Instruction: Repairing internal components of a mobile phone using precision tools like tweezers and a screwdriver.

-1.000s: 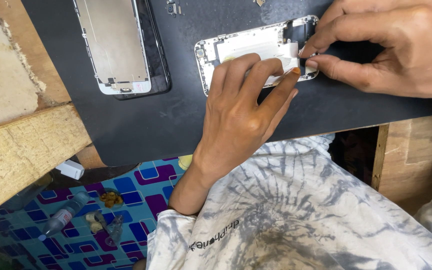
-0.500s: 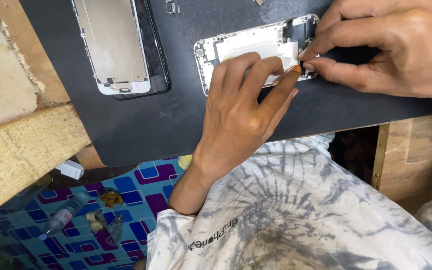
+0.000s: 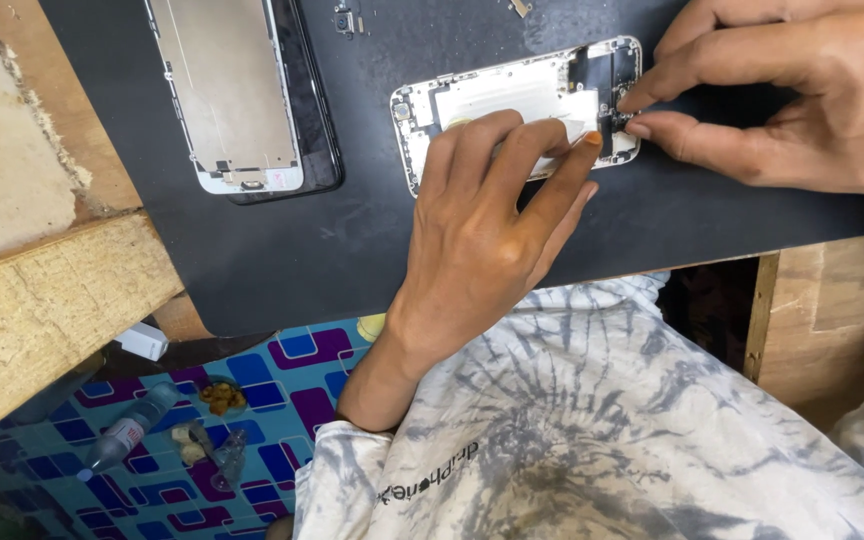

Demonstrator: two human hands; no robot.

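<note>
Lying flat on the black mat (image 3: 372, 230) in the upper middle of the frame, the opened phone body (image 3: 512, 95) has its long axis running left to right, tilted slightly so the right end sits higher. Its exposed inner side faces up, white-rimmed, with a dark section of parts at the right end.

Left hand (image 3: 482, 240): comes up from the lower centre, palm down, fingers loosely extended rather than clenched. The fingertips (image 3: 472, 125) press on the pale middle of the phone body and cover its lower edge, pinning it to the mat. It grips nothing.

Right hand (image 3: 802, 95): enters from the upper right. Thumb and forefinger are pinched close together at the dark right end of the phone body. Whether a small part sits between them cannot be told.

Second item: a detached screen panel (image 3: 237, 95) lies at the upper left of the mat, long axis near vertical, metal back up, well apart from both hands. Small loose parts (image 3: 344, 20) lie at the mat's top edge.

Surface: the mat rests on a rough wooden bench (image 3: 42, 300). Below it, at lower left, a floor covering patterned in blue and purple (image 3: 282, 375) carries a small plastic bottle (image 3: 127, 435). A grey tie-dye shirt (image 3: 602, 430) fills the lower right.
</note>
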